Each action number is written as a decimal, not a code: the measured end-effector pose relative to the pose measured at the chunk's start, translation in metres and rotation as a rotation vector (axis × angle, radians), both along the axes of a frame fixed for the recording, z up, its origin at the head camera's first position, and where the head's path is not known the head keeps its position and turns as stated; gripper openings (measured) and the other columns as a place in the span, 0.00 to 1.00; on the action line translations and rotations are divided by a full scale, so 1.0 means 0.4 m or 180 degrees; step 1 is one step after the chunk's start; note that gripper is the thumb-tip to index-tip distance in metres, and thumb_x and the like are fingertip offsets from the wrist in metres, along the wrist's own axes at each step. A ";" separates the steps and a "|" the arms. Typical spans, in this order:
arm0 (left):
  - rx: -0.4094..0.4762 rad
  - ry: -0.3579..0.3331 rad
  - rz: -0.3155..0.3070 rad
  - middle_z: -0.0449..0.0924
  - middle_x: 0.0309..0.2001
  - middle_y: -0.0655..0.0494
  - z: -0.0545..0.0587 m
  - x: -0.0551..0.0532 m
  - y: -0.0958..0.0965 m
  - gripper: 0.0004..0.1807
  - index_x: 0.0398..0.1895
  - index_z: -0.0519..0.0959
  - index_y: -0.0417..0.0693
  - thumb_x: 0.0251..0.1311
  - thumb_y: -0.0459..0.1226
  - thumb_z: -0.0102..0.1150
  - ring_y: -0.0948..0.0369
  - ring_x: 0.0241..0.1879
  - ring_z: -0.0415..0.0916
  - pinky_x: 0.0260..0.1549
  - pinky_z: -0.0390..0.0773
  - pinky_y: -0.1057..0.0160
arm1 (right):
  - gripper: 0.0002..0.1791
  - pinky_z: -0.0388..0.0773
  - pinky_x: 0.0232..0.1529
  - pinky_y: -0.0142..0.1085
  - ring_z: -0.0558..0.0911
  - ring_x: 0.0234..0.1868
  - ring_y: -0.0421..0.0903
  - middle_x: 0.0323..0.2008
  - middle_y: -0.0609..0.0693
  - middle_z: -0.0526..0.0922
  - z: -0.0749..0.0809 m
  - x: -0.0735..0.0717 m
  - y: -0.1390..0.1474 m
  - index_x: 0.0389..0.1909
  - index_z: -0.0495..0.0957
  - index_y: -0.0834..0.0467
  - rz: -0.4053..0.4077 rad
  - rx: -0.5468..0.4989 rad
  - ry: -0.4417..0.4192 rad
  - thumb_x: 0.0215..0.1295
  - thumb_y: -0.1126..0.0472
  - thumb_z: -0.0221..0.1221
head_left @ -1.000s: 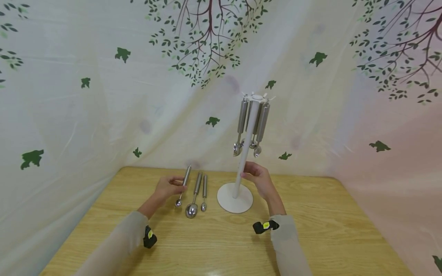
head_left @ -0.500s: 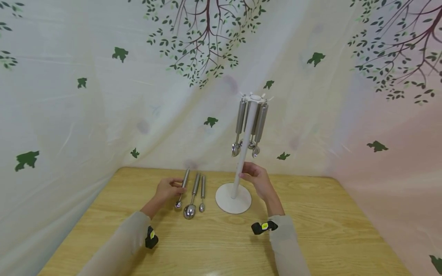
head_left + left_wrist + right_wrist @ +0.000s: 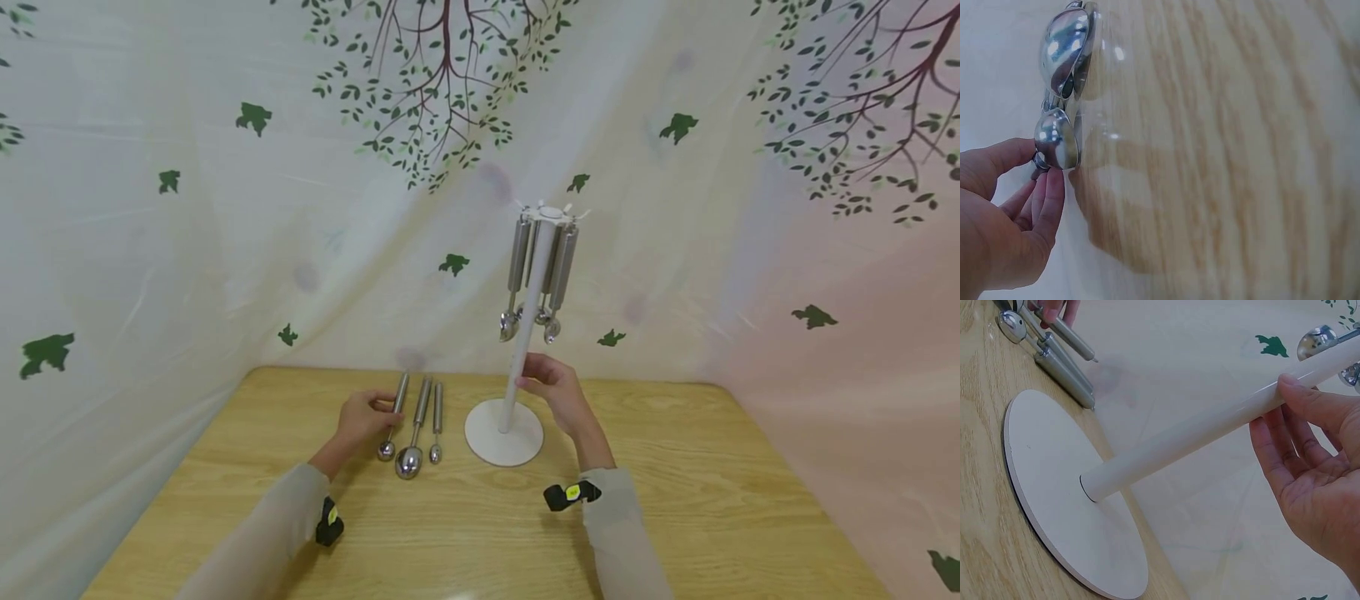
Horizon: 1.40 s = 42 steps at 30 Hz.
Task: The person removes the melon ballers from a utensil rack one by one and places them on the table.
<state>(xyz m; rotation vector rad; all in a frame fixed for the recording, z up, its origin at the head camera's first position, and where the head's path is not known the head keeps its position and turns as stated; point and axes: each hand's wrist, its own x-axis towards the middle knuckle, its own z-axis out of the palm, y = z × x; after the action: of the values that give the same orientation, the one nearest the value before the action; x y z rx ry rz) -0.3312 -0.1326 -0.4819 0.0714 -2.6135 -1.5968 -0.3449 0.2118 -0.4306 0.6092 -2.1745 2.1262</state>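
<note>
My left hand [image 3: 367, 418] pinches the handle of a steel melon baller [image 3: 386, 451] between thumb and fingers, low at the table. In the left wrist view its round bowl [image 3: 1054, 140] shows beside the fingertips. To its right lie a steel scoop with a larger oval bowl [image 3: 408, 462] and a slim one with a small bowl [image 3: 436, 454]. With thumb and fingers, my right hand [image 3: 555, 390] grips the white pole [image 3: 1179, 447] of an upright stand, above its round base [image 3: 1054, 469]. Several steel scoops [image 3: 564, 267] hang by their handles from the stand's hooked top [image 3: 550, 213].
The wooden table [image 3: 465, 542] ends at its back edge against a pale curtain [image 3: 360, 275] printed with branches and green birds. The stand rises close in front of this curtain, right of the loose scoops.
My left hand has lowered the melon baller, its bowl coming down to the table beside the other two. My right hand keeps its hold on the pole. The head view has shifted slightly.
</note>
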 end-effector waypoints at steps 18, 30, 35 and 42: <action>-0.0388 0.0051 0.0100 0.88 0.38 0.38 -0.008 -0.001 0.002 0.21 0.46 0.83 0.31 0.47 0.30 0.75 0.53 0.34 0.86 0.31 0.85 0.64 | 0.22 0.82 0.53 0.30 0.83 0.47 0.39 0.41 0.38 0.85 -0.004 0.001 -0.005 0.60 0.73 0.75 0.0031 0.0012 0.0032 0.67 0.73 0.62; -0.0221 -0.0040 -0.0252 0.86 0.41 0.35 -0.008 -0.002 -0.013 0.25 0.54 0.78 0.27 0.55 0.32 0.72 0.54 0.37 0.84 0.34 0.85 0.64 | 0.23 0.82 0.53 0.30 0.83 0.47 0.39 0.42 0.39 0.86 -0.003 -0.004 -0.004 0.60 0.73 0.74 0.0048 -0.0007 0.0026 0.67 0.71 0.63; -0.0144 -0.0108 -0.0480 0.85 0.43 0.36 -0.008 0.000 -0.025 0.27 0.58 0.76 0.28 0.56 0.31 0.72 0.52 0.40 0.83 0.37 0.86 0.63 | 0.23 0.82 0.53 0.31 0.83 0.48 0.39 0.42 0.39 0.86 -0.005 -0.007 0.001 0.60 0.73 0.74 0.0069 0.0000 0.0075 0.67 0.70 0.64; -0.0123 -0.0078 -0.0600 0.84 0.43 0.34 -0.010 -0.001 -0.031 0.27 0.58 0.76 0.27 0.56 0.29 0.72 0.51 0.42 0.83 0.39 0.87 0.59 | 0.23 0.82 0.53 0.30 0.83 0.48 0.39 0.42 0.39 0.86 -0.006 -0.006 0.003 0.60 0.73 0.74 0.0055 0.0020 0.0050 0.67 0.70 0.64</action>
<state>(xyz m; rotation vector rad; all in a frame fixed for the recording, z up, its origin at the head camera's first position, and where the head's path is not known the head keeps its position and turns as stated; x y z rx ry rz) -0.3315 -0.1449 -0.4861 -0.1638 -2.7406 -1.6081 -0.3472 0.2130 -0.4331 0.6451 -2.1766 2.1165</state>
